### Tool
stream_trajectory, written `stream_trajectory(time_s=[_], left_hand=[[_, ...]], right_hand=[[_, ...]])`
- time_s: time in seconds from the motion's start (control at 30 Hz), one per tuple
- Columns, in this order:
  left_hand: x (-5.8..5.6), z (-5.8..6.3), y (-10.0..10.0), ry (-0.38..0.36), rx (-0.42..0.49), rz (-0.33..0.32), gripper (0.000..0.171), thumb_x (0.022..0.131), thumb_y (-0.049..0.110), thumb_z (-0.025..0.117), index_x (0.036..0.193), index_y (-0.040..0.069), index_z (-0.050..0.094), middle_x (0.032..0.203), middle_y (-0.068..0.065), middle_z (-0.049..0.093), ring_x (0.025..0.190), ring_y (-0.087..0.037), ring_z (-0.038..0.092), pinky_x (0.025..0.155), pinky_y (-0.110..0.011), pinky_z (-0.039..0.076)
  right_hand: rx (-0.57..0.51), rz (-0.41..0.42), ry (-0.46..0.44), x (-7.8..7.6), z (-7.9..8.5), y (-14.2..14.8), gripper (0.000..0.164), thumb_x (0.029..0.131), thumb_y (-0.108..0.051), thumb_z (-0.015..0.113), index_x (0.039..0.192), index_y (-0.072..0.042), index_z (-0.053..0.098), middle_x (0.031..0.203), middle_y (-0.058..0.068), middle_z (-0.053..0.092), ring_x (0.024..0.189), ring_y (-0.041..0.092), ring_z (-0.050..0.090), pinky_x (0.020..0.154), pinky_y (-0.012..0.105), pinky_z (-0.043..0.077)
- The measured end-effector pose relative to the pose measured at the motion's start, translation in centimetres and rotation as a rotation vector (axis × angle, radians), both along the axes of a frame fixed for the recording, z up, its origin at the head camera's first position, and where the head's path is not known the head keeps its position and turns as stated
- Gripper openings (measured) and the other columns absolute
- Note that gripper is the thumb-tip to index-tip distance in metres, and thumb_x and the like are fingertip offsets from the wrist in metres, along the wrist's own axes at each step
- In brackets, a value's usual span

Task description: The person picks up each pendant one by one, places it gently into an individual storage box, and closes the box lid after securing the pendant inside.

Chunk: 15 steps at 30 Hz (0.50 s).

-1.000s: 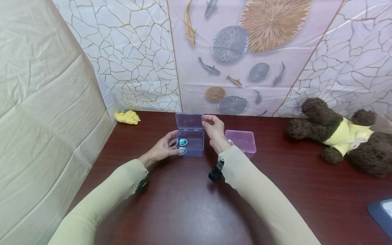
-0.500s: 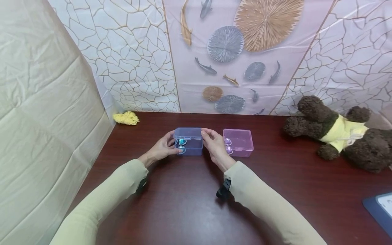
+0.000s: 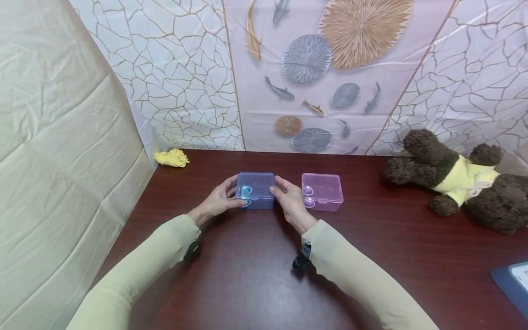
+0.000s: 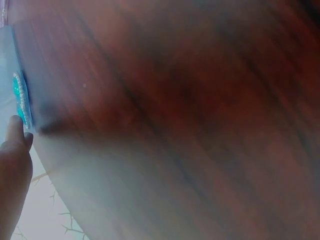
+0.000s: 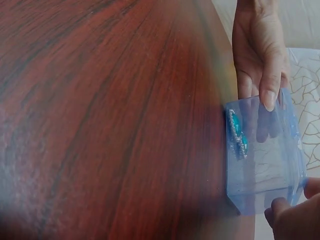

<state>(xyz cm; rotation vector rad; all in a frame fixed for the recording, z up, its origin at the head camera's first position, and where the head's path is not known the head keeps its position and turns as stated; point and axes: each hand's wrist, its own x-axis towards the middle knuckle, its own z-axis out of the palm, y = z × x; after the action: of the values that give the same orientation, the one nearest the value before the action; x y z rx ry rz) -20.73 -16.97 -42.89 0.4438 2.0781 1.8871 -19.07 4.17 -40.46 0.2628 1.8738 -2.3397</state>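
A clear blue plastic box (image 3: 261,185) sits on the table with its hinged lid down. Inside, at its left end, lie teal gems with sparkling rims (image 5: 237,127). My left hand (image 3: 218,200) grips the box's left side, thumb at the front and fingers behind. At the opposite end my right hand (image 3: 292,204) holds the right side between thumb and fingers; in the right wrist view its fingertips (image 5: 281,205) show at the box's edge. The left wrist view catches only my left thumb (image 4: 15,135) beside the gems.
A pink clear box (image 3: 326,188) with purple gems at its left end stands just right of my right hand. Yellow yarn (image 3: 172,158) lies at the back left. A brown plush toy in yellow (image 3: 466,178) lies right, and a dark blue-edged object (image 3: 505,284) at the right edge.
The blue box's lid has swung down from upright to closed. My right hand has come down with it from the raised lid edge to the box's right side. My left hand has stayed.
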Motion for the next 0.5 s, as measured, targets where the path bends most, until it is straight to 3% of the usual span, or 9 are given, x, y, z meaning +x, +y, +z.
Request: stream_trajectory(time_s=[0.2, 0.37, 0.5], left_hand=[[-0.12, 0.17, 0.1, -0.054, -0.021, 0.006, 0.085, 0.082, 0.001, 0.069, 0.149, 0.003, 0.016, 0.152, -0.016, 0.025, 0.138, -0.029, 0.03, 0.109, -0.042, 0.034], [-0.05, 0.28, 0.04, -0.068, -0.117, 0.053, 0.068, 0.095, 0.02, 0.057, 0.15, 0.008, 0.02, 0.15, -0.014, 0.032, 0.133, -0.027, 0.038, 0.112, -0.042, 0.03], [0.08, 0.24, 0.13, -0.064, -0.116, 0.075, 0.066, 0.096, 0.024, 0.055, 0.15, 0.009, 0.02, 0.151, -0.013, 0.03, 0.134, -0.026, 0.037, 0.113, -0.039, 0.029]], right_hand=[[0.012, -0.008, 0.008, 0.08, -0.16, -0.08, 0.049, 0.089, 0.008, 0.053, 0.137, 0.009, 0.04, 0.143, 0.025, 0.04, 0.134, 0.028, 0.038, 0.111, 0.035, 0.033], [0.026, -0.001, 0.006, 0.12, -0.26, -0.08, 0.049, 0.09, 0.007, 0.053, 0.137, 0.009, 0.041, 0.143, 0.024, 0.039, 0.134, 0.027, 0.036, 0.111, 0.035, 0.032], [0.049, 0.009, 0.018, 0.09, -0.32, -0.02, 0.049, 0.09, 0.007, 0.053, 0.137, 0.009, 0.041, 0.143, 0.024, 0.039, 0.134, 0.028, 0.037, 0.112, 0.035, 0.032]])
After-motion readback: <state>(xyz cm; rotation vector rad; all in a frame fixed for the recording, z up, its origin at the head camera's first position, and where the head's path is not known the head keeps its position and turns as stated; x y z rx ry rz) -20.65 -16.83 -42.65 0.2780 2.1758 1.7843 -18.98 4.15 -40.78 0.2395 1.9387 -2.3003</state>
